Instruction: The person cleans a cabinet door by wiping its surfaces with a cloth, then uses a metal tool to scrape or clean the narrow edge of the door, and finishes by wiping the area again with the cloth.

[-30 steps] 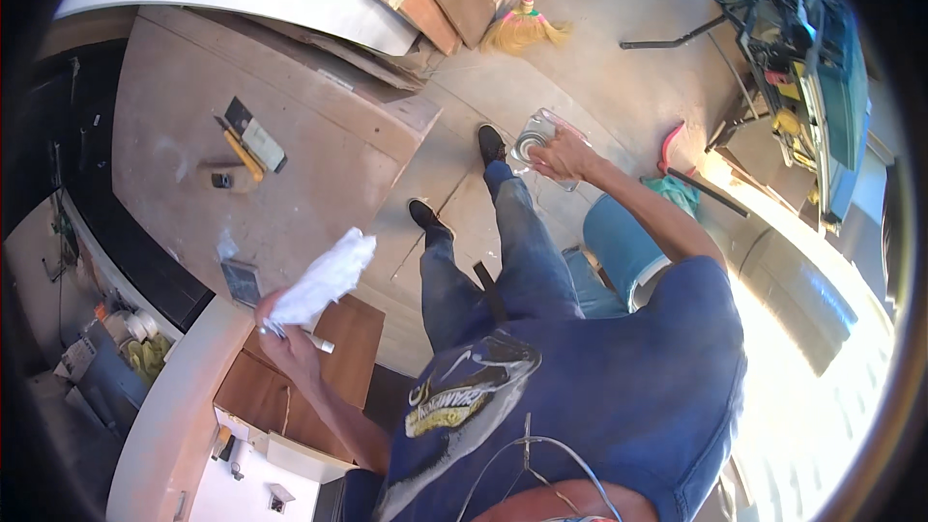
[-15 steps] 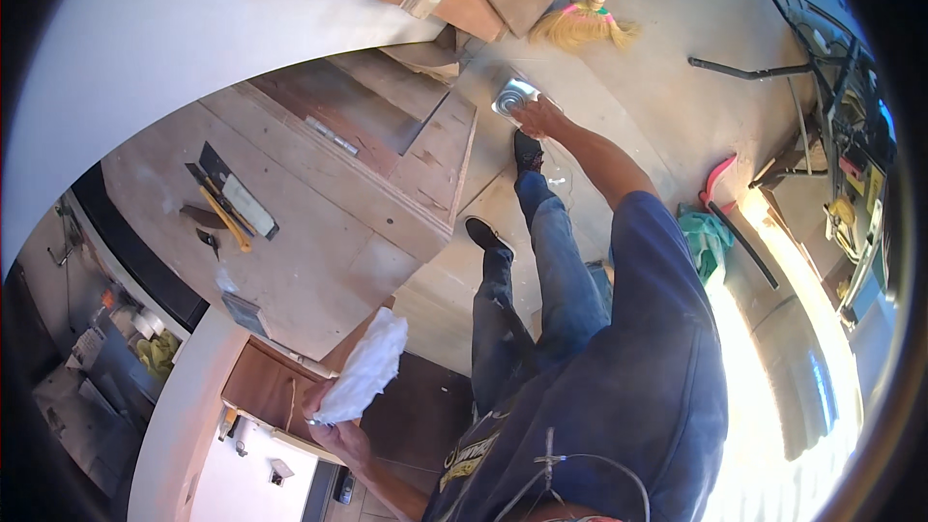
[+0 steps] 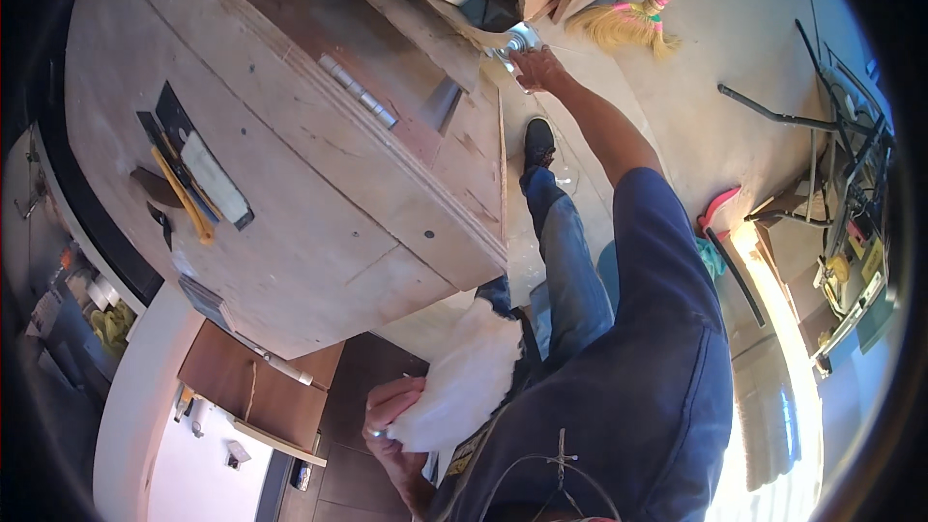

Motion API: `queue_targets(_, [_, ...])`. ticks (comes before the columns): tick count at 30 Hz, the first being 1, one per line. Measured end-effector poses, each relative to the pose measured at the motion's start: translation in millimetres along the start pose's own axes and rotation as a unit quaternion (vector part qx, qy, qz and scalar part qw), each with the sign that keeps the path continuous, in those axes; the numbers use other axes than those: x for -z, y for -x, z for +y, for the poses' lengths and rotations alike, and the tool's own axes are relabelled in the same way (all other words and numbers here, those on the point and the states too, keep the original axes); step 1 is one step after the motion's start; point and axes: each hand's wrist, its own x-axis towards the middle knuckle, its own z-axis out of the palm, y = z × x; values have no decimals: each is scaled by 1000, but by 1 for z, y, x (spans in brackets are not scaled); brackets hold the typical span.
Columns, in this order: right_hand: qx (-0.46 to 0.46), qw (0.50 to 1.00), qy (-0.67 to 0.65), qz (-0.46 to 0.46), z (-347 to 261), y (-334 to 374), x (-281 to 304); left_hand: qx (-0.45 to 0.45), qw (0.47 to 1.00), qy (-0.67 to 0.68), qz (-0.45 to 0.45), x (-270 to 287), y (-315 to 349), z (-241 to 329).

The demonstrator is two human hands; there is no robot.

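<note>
My left hand [image 3: 390, 418] grips a white, ragged-edged slab [image 3: 462, 379] in front of my body, thumb and fingers at its near edge. Whether it is a sheet or a layer of paste on a board, I cannot tell. My right arm stretches far forward. At its end my right hand [image 3: 539, 70] has its fingers on a shiny silver tin [image 3: 522, 37] with a rounded, ringed top, beside the far corner of the wooden workbench [image 3: 319, 242]. The tin's lower part is partly hidden.
Several scrapers, among them a pale-bladed one [image 3: 215, 180] and one with a yellow handle [image 3: 182, 195], lie on the bench. A hinge-like metal strip [image 3: 358, 90] sits by its recess. A straw broom [image 3: 628, 24], a red dustpan [image 3: 717, 211] and stacked metal frames [image 3: 841, 126] stand around the floor.
My right hand and the tin have moved farther forward, toward the wooden boards. My left hand has brought the white slab closer to my body. The bench now fills more of the view.
</note>
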Motion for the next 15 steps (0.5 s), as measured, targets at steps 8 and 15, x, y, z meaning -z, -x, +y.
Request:
queue_targets(8, [-43,827,-558,52,-12,156,-15,36,977,-47,-204,-101,-31,-69])
queue_targets(15, [59,885,-458,-62,-103,343,126,-24,977,12,-211,-215,-83,-151])
